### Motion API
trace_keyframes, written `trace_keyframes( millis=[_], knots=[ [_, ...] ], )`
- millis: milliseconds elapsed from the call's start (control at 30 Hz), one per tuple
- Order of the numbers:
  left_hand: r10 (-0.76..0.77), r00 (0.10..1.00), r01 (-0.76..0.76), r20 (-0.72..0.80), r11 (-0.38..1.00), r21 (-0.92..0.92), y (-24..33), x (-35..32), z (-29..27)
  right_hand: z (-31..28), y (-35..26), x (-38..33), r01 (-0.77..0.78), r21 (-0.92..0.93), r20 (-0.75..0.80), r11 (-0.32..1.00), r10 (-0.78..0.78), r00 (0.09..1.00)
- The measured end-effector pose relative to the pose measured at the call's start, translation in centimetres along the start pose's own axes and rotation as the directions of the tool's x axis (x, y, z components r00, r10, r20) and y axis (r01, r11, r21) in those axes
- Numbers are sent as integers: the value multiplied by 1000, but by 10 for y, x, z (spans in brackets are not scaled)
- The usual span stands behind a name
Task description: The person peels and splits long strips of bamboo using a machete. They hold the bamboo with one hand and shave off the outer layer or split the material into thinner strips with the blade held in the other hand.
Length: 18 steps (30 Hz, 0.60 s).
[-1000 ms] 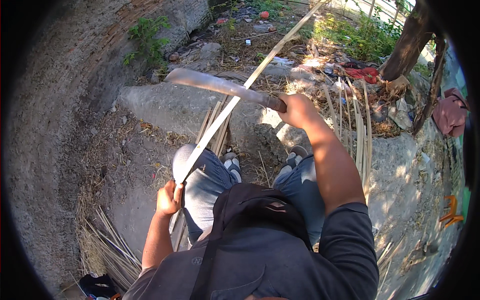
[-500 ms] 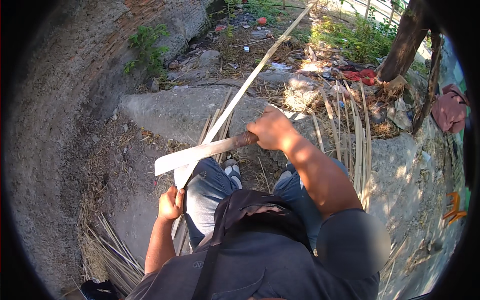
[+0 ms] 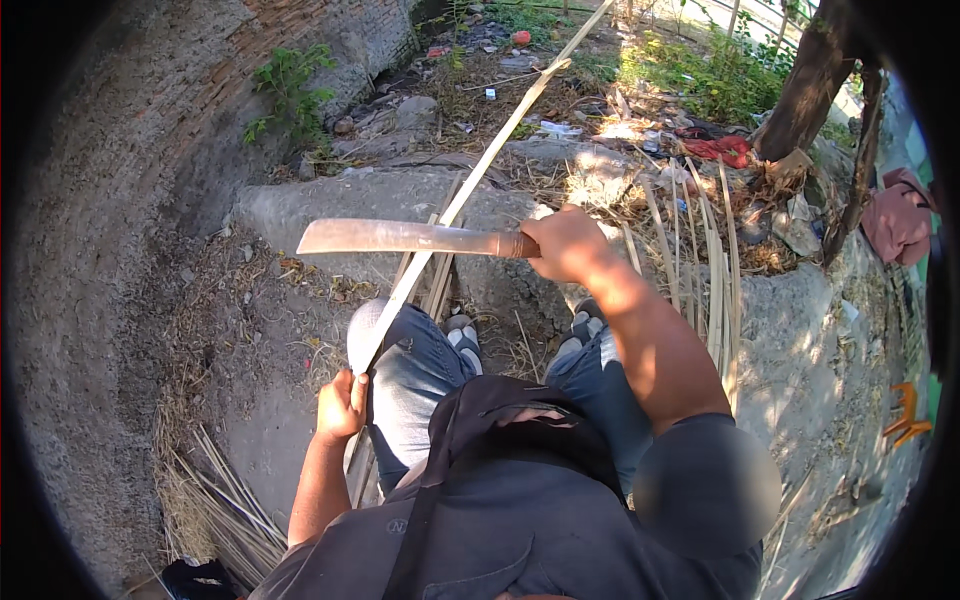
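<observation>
A long, pale bamboo strip (image 3: 480,168) slants from my left knee up toward the far top of the view. My left hand (image 3: 341,404) grips its near end beside the knee, thumb on top. In my right hand (image 3: 570,245) is the brown handle of a machete (image 3: 400,237). Its broad blade points left and lies across the strip, about a third of the way along. Whether the edge touches the strip I cannot tell. Behind the blade, more bamboo strips (image 3: 440,280) lie between my legs and the stone.
Several bamboo strips (image 3: 718,290) lean on the concrete slab (image 3: 340,215) at right. Another bundle (image 3: 225,510) lies at lower left. A brick wall (image 3: 130,200) rises at left, a tree trunk (image 3: 808,85) at far right. Pink cloth (image 3: 897,218) and an orange object (image 3: 908,415) are at the right edge.
My right hand has moved the machete farther from me along the strip, and the blade now lies more level. The strip's far end shifted slightly left. My left hand stayed in place.
</observation>
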<state>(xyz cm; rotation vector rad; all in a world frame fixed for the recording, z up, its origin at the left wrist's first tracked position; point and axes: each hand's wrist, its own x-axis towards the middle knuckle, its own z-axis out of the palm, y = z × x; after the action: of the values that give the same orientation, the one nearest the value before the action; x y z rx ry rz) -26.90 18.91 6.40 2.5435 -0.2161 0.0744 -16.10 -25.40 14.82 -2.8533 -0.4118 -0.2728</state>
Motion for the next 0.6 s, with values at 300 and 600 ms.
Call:
trace_keyframes(
  millis=[300, 600],
  knots=[
    [-23, 1000, 23, -1, 1000, 4, -3, -4, -1, 2, 38, 20, -20, -120, -33, 993, 16, 999],
    [-20, 999, 19, 28, 999, 33, -5, 0, -3, 1, 49, 6, -252, 300, 102, 920, 232, 967]
  ],
)
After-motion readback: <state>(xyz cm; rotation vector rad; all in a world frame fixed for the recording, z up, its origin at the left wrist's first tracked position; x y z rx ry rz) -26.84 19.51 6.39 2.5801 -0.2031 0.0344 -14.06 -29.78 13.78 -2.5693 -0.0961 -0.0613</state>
